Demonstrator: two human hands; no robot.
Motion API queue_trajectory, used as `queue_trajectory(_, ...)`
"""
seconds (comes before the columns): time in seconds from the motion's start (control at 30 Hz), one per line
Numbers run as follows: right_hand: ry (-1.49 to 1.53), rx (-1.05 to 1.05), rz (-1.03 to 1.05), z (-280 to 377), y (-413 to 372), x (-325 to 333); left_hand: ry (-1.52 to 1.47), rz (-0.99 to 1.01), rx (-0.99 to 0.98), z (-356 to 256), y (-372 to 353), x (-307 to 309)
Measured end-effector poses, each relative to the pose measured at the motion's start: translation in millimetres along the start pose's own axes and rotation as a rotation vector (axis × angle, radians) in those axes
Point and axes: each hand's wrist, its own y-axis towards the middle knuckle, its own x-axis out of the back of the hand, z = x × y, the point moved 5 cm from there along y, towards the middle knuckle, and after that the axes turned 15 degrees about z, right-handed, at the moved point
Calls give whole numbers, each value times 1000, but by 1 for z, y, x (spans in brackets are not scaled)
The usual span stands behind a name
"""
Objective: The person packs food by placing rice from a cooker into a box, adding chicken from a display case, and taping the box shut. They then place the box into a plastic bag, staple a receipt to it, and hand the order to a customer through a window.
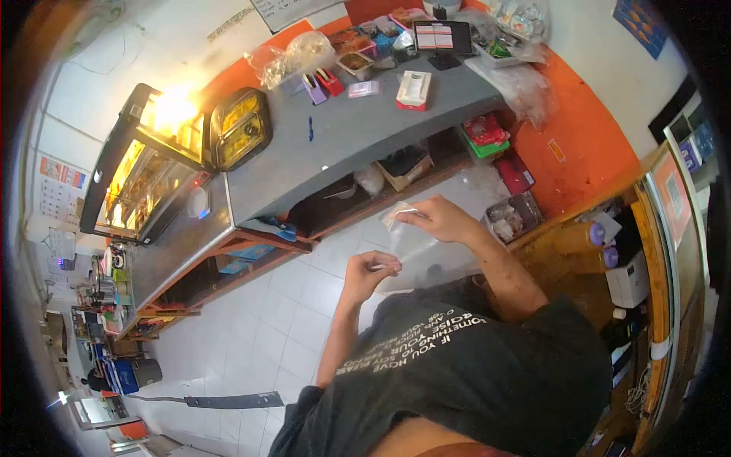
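Observation:
In the middle of the head view, a clear plastic bag (420, 251) hangs between my two hands in front of the dark T-shirt. My right hand (440, 218) is closed, pinching the bag's upper part, where a small whitish-brown piece shows by the fingertips; I cannot make out what it is. Lower and to the left, my left hand (368, 276) has its fingers curled closed at the bag's left edge. The see-through film blends with the pale floor, so its outline is hard to follow.
A grey counter (343, 114) runs ahead, bearing a lit glass display case (152, 164), a black-rimmed food container (241, 129), a white-and-red box (413, 90), tape dispensers (324, 84) and a small screen (443, 38). Boxes fill the shelf underneath. A wooden cabinet (567, 286) stands at right.

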Motion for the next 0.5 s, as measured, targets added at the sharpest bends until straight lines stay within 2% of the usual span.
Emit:
queue_trajectory(0.07,32,20,13,-6,28,5,95,-23,10,21,8,27)
queue_trajectory(0.1,58,37,19,-7,42,9,147,-107,155,49,9,45)
queue_trajectory(0.13,56,35,21,-10,58,16,198,-189,301,53,16,58)
queue_trajectory(0.17,-4,-1,56,-13,71,19,193,-185,303,53,26,62)
queue_trajectory(0.23,-61,-49,90,-19,93,27,-179,-218,12,37,45,66)
queue_trajectory(0.27,-31,-86,78,-21,102,32,-197,-208,-35,26,57,71)
queue_trajectory(0.3,-4,-121,63,-27,113,40,-201,-199,-34,23,69,83)
queue_trajectory(0.37,3,-119,58,-47,137,45,11,-110,27,18,90,107)
queue_trajectory(0.43,7,-120,57,-61,161,56,40,-116,91,21,115,135)
queue_trajectory(0.5,52,-78,-4,-69,187,77,23,48,55,31,148,158)
